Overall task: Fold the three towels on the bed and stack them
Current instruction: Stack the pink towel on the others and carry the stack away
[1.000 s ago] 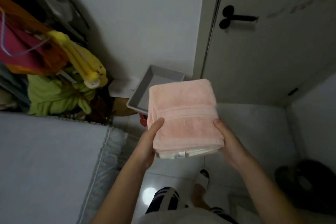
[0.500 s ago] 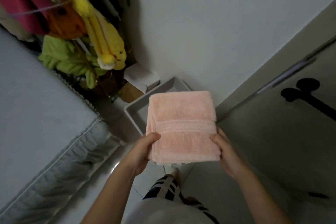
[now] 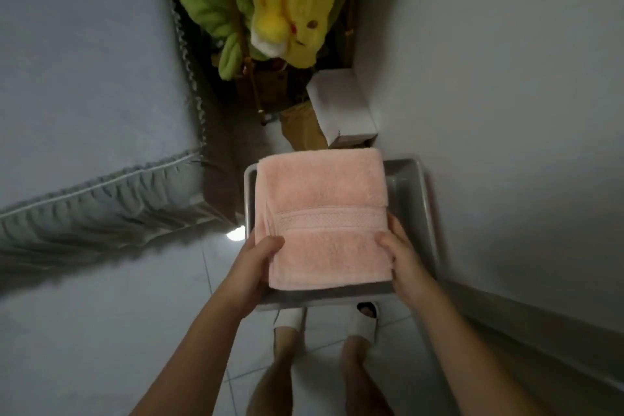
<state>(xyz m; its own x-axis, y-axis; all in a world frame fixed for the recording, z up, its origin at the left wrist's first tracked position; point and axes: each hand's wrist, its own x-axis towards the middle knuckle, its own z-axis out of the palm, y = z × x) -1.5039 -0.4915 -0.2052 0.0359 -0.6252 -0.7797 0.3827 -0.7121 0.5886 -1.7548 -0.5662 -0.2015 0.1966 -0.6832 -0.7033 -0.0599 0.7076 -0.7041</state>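
A folded pink towel (image 3: 322, 213) tops the stack that I hold in front of me with both hands. My left hand (image 3: 258, 263) grips its near left edge, thumb on top. My right hand (image 3: 401, 257) grips the near right edge the same way. The stack hangs directly over a grey plastic bin (image 3: 413, 199) that stands on the floor by the wall. Any towels under the pink one are hidden from this angle.
The bed (image 3: 84, 78) with its ruffled grey skirt fills the left. Green and yellow clothes (image 3: 287, 3) hang at the top centre above a white box (image 3: 341, 108). A white wall runs along the right. My slippered feet (image 3: 364, 321) stand on pale floor tiles below the bin.
The view has swung left and down from the door towards the floor. The towel stack, still held in both hands, has moved over the grey bin.
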